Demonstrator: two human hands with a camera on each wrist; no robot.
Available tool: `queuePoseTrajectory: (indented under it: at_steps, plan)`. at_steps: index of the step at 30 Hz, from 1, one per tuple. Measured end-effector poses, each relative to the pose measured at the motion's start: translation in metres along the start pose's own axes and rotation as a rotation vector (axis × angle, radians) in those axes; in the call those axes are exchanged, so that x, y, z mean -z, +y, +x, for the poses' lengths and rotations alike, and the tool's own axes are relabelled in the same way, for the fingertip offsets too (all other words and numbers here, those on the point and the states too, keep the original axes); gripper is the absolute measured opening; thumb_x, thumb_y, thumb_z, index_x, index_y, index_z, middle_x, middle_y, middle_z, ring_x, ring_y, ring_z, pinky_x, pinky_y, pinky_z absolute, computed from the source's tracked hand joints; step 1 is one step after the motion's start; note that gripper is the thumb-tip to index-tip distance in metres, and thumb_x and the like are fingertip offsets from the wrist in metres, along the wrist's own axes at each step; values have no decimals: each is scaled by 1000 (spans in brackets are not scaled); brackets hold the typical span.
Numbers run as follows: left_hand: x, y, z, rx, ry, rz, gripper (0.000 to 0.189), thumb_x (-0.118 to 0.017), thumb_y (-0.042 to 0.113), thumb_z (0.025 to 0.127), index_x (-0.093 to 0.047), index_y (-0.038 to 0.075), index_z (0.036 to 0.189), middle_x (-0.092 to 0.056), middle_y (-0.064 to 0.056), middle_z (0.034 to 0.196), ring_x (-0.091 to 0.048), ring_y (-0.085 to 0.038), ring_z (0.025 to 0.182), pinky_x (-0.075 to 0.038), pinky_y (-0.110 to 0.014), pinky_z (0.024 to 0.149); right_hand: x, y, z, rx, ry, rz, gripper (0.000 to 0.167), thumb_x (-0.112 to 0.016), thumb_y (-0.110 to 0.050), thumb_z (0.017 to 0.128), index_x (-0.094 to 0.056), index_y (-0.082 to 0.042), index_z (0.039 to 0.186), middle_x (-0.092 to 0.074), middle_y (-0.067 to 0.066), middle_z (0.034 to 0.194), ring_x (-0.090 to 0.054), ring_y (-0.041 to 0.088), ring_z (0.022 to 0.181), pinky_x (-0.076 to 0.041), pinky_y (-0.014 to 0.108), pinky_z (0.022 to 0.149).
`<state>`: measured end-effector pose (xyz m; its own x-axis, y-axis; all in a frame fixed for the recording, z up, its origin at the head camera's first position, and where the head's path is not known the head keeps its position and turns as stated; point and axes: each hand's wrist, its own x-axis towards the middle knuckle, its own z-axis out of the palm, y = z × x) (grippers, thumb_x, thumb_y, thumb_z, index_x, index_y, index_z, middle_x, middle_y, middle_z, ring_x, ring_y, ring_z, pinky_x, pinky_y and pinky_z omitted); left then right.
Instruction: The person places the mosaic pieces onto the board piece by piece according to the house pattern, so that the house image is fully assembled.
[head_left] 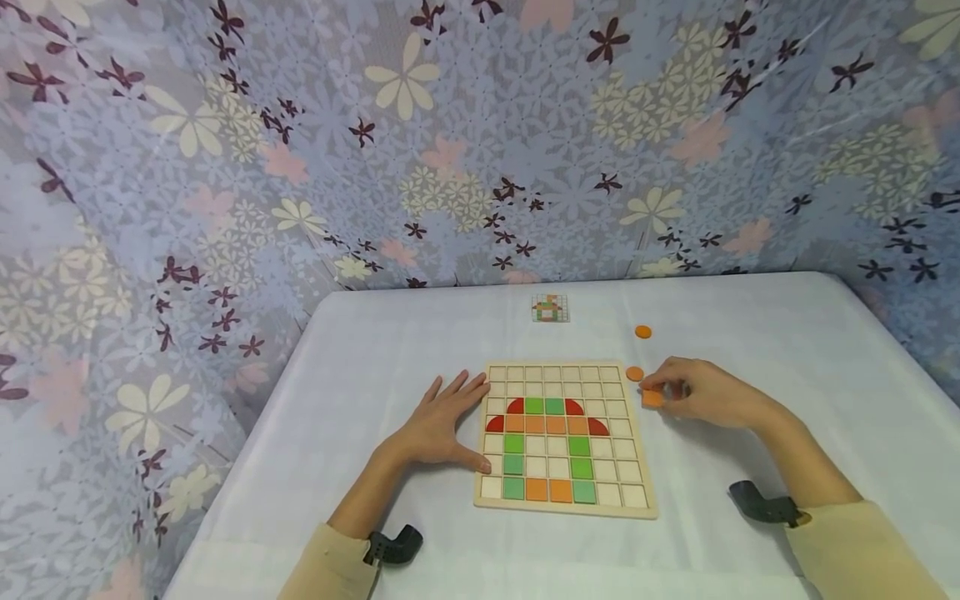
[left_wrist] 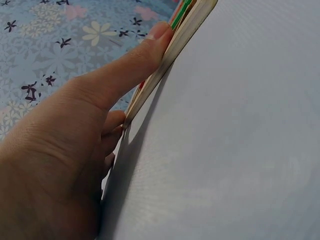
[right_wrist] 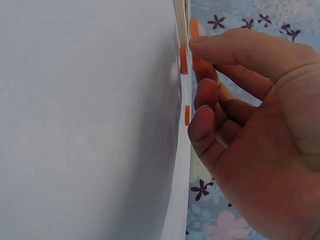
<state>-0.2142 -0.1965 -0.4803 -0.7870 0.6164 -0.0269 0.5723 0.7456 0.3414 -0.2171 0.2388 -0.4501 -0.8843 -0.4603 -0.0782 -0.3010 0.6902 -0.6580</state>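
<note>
A wooden grid board (head_left: pixel 630 467) lies on the table, with red, orange and green tiles set into its cells in a mushroom-like pattern. My left hand (head_left: pixel 438 427) rests along its left edge, fingers spread, the thumb tip on the frame. The left wrist view shows that thumb (left_wrist: pixel 150 47) against the side of the board (left_wrist: pixel 175 47). Just off the board's right edge, my right hand (head_left: pixel 708 393) pinches an orange square tile (head_left: pixel 652 399) between thumb and fingers; the same tile (right_wrist: pixel 195 29) shows edge-on in the right wrist view.
One orange round piece (head_left: pixel 635 374) lies beside the board's upper right edge, close to my right fingertips. Another orange disc (head_left: pixel 642 332) is farther back. A small pattern card (head_left: pixel 551 308) lies behind the board on the white cloth (head_left: pixel 405 333). Floral fabric (head_left: pixel 480 150) hangs behind the table.
</note>
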Motion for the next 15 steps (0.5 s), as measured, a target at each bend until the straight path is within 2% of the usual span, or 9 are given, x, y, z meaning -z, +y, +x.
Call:
queuePoseTrajectory:
  at_steps: [10, 15]
  plan:
    - [2, 1, -1, -9, -1, -2, 125, -68, 82, 56, -23, 19, 155, -15, 4, 160, -5, -22, 146, 0, -52, 114, -3, -14, 11, 28, -4, 1, 37, -74, -11, 83, -67, -7, 119, -58, 0, 92, -49, 19, 79, -43, 28, 58]
    - [3, 3, 0, -10, -9, -5, 125, -68, 82, 57, -23, 18, 154, -15, 3, 160, -5, -23, 146, -1, -53, 114, -8, -20, 18, 38, -3, -14, 34, -74, -10, 83, -69, -9, 117, -60, -1, 94, -50, 18, 78, -43, 28, 61]
